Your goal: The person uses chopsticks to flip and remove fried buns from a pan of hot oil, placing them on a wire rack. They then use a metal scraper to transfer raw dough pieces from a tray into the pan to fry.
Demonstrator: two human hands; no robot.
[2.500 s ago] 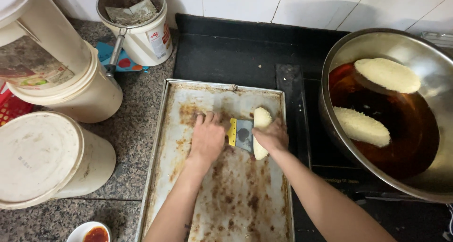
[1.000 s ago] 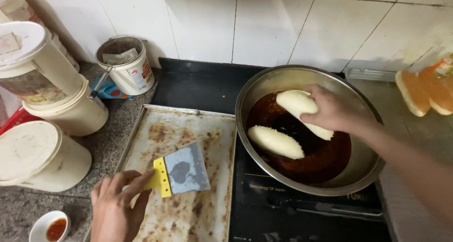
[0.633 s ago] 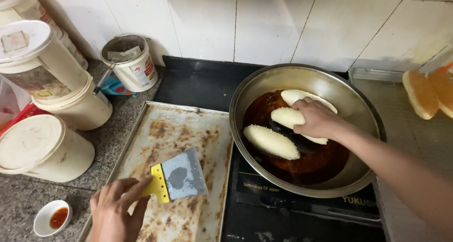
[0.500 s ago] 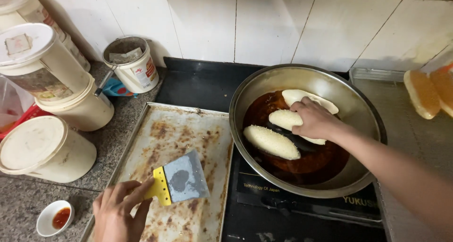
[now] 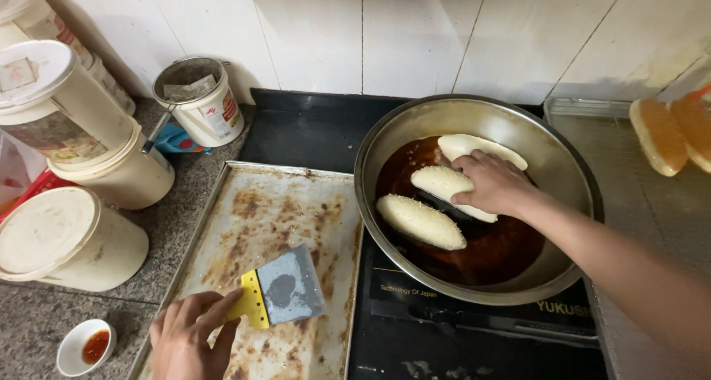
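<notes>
Three dough rolls (image 5: 421, 221) in pan (image 5: 563, 158), right hand (image 5: 495, 186) pressing one, left hand (image 5: 189, 337) gripping scraper (image 5: 278, 295)

Wall: white glazed tiles (image 5: 415, 32), grey grout.
Counter: speckled grey stone (image 5: 44, 324), possibly granite.
Light: soft, even.

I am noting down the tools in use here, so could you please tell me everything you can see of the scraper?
The scraper has a flat, wide grey metal blade, smeared and dull with a darker patch in the middle, set into a yellow plastic grip. The left hand holds it by the yellow end, fingers wrapped round it. The blade points up and right, tilted, over the stained tray near its lower right part; whether its edge touches the tray cannot be told.
</notes>
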